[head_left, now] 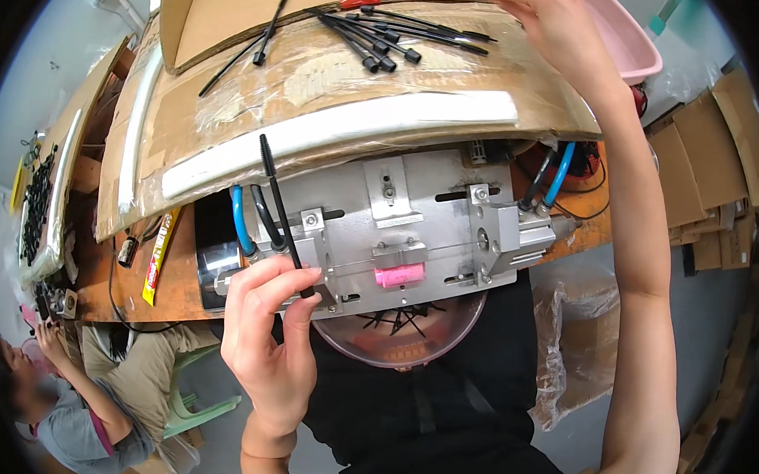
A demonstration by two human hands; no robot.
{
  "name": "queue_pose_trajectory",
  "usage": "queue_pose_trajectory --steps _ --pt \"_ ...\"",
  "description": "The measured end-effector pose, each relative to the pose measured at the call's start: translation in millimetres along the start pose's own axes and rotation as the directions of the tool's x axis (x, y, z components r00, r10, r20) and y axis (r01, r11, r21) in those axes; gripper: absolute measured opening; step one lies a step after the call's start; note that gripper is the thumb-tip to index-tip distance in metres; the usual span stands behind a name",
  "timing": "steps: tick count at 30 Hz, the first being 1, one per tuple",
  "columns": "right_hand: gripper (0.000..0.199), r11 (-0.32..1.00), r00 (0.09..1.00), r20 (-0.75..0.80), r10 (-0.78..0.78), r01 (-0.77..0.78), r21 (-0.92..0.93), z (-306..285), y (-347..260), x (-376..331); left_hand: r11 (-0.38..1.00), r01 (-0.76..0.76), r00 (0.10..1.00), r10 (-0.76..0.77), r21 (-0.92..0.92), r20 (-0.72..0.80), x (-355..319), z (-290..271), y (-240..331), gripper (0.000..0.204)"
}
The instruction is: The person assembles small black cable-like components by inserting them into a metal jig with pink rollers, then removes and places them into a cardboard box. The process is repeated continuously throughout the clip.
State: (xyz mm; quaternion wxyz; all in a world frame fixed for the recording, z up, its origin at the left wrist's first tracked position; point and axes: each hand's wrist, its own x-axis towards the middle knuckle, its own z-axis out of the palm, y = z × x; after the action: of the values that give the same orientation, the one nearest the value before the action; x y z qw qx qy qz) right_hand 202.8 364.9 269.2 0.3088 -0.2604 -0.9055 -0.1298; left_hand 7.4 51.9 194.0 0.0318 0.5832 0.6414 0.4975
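Observation:
Between the thumb and fingers of my left hand (267,334) is a black mascara wand (280,204), its bristle end pointing up and away from me. The hand is just in front of the left block of a metal clamping fixture (352,266). A pink piece (401,275) sits at the middle of the fixture's front. My right hand (541,18) reaches over the far right of the cardboard, fingers closed together at the top edge; what they hold, if anything, is hidden. Left of it, several black wands with caps (377,38) lie in a loose pile on the cardboard.
A plastic bowl (451,344) holding thin black pieces is below the fixture's front edge. Blue air hoses (241,221) run into the fixture. Cardboard with a white foam strip (342,141) covers the back. A pink bin (626,40) stands far right; another person (96,411) sits at left.

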Motion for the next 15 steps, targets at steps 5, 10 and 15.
queue_pose_trajectory --steps 5,10,15 --pt "0.021 0.952 0.93 0.304 0.207 -0.264 0.157 58 -54 57 1.0 0.01 1.0 -0.01 0.013 0.017 -3 6 -4 0.027" --pt "0.016 0.985 0.917 0.384 0.111 -0.154 0.082 48 -52 91 0.995 -0.082 0.992 0.077 0.048 0.104 -11 15 4 0.045" --pt "0.015 0.949 0.894 0.416 0.167 -0.26 0.178 17 -76 96 0.929 -0.206 0.944 0.106 0.306 0.312 -49 31 11 0.061"
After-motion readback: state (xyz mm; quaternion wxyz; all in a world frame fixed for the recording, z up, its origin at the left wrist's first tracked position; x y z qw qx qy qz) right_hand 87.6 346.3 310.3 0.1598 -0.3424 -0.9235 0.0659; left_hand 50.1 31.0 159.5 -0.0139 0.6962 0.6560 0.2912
